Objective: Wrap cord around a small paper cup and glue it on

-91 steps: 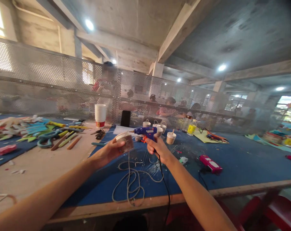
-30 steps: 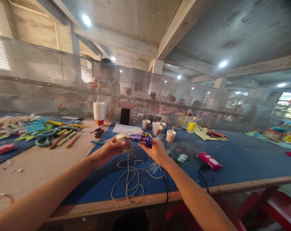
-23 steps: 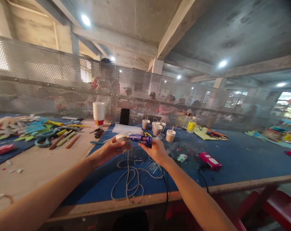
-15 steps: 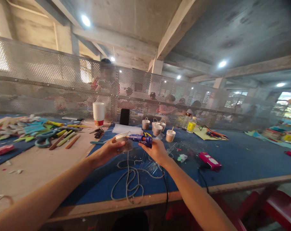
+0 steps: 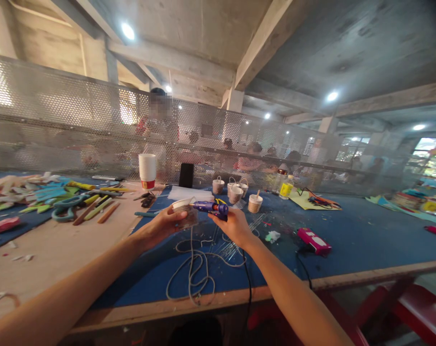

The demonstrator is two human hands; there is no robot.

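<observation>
My left hand (image 5: 165, 224) is closed around a paper cup (image 5: 185, 217) whose side is wrapped in grey-brown cord; the white rim tilts towards the right. In my right hand (image 5: 236, 225) sits a blue hot glue gun (image 5: 210, 207), its nozzle at the cup's rim. Whether the tip touches the cup I cannot tell. A length of grey cord (image 5: 192, 269) hangs from the cup and lies in loose loops on the blue table. Thin clear glue sticks (image 5: 229, 250) lie beneath my right hand.
Behind my hands stand several cord-wrapped cups (image 5: 236, 194), a cup with a stick (image 5: 255, 203), a phone (image 5: 186, 175) and a paper cup stack (image 5: 147, 171). Scissors (image 5: 65, 207) and pens lie left. A pink box-shaped device (image 5: 314, 241) with a black cable lies right. A perforated screen (image 5: 211, 139) borders the table.
Almost nothing differs. Both hands keep the cup and the glue gun in the same place, and the view has shifted very slightly.
</observation>
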